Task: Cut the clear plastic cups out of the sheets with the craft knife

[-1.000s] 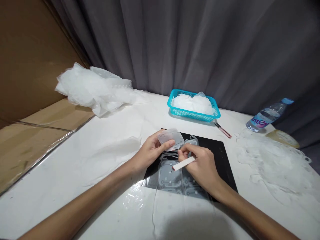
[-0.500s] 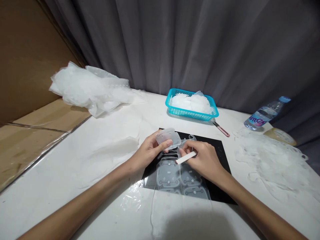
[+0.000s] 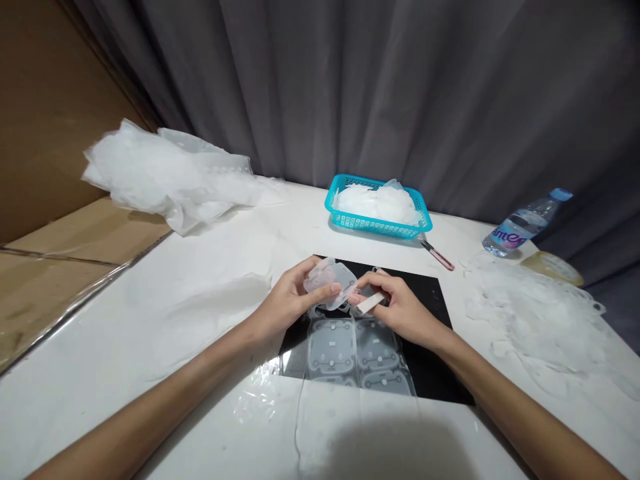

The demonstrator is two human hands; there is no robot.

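There, over the flat black board (image 3: 429, 288), the left hand (image 3: 296, 293) had a translucent, round-cornered plastic piece (image 3: 327, 277) pinched in its grip! Just right of that piece, the right hand (image 3: 400, 303) clasped a flat white stick (image 3: 371, 303), fingertips at the edge, contact impossible to tell.

Both forearms (image 3: 200, 380) are slanting up from the lower corners. The left hand (image 3: 291, 295) and right hand (image 3: 407, 310) are pinching close together near centre.
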